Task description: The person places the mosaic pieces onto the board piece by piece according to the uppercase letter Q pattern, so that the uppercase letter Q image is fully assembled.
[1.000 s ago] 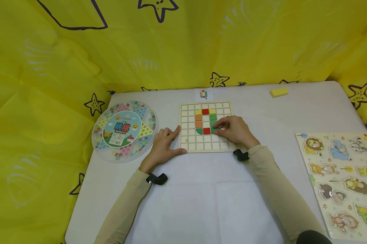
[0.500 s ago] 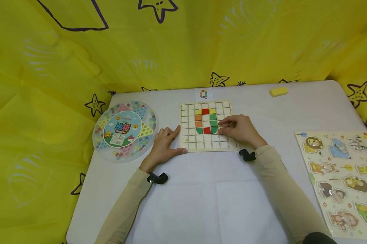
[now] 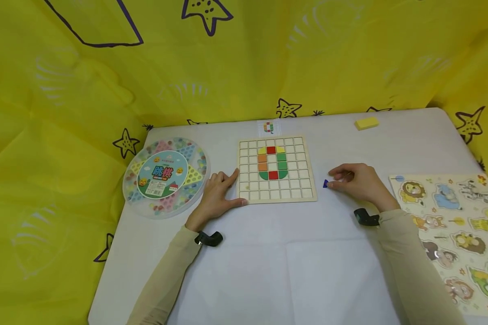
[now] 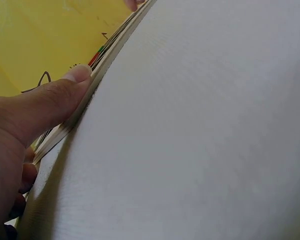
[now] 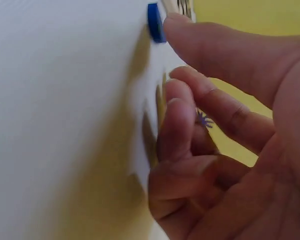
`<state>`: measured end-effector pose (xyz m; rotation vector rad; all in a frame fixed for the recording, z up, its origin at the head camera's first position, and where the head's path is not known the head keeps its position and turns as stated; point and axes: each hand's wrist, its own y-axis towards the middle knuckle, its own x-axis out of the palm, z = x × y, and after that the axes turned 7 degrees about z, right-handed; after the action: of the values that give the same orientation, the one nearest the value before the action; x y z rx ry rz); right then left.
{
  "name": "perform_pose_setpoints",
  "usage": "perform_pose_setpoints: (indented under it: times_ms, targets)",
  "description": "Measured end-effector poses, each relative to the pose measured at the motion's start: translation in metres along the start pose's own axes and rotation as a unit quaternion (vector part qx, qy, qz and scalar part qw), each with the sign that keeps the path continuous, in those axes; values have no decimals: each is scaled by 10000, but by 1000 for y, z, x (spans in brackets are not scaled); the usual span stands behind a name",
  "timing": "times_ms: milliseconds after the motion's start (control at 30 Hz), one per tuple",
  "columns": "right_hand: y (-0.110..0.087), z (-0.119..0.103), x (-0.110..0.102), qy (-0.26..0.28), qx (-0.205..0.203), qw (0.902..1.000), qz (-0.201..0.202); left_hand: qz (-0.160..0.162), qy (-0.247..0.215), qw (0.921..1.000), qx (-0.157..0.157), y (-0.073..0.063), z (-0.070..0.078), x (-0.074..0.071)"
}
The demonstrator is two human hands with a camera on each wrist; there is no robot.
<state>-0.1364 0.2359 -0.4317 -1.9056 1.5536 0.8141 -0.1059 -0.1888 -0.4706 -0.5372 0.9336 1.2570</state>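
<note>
My left hand (image 3: 217, 196) rests against the lower left corner of a wooden grid board (image 3: 244, 189), thumb and forefinger spread. In the left wrist view the thumb (image 4: 55, 102) lies on the board's edge. On the board, red, yellow, orange and green tiles (image 3: 282, 157) form a ring. To the board's right is my right hand (image 3: 359, 183), its thumb tip at a small blue piece (image 3: 325, 183). The right wrist view shows the blue piece (image 5: 155, 23) by the thumb tip, with the bent fingers (image 5: 177, 130) apart from it.
A round Chinese checkers box (image 3: 164, 176) stands left of the left hand. Behind the board lies a small pattern card (image 3: 269, 128). A yellow block (image 3: 366, 123) sits at the back right, and an animal puzzle board (image 3: 451, 216) lies at the right, partly under the right sleeve.
My right hand has left the green tiles and moved right, off the board. The blue piece has come into sight at its thumb. My left hand stays in place.
</note>
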Motion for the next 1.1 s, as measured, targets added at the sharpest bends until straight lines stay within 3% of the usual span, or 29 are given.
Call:
perform_pose_setpoints:
  times_ms: [300, 967, 1100]
  targets:
    - [-1, 1, 3, 29, -346, 9993, -105, 17, -49, 10000, -56, -1, -1, -1]
    - [4, -9, 13, -294, -291, 9988, -249, -24, 18, 10000, 22, 0, 0, 0]
    - [3, -10, 13, -237, -222, 9994, -92, -25, 15, 10000, 12, 0, 0, 0]
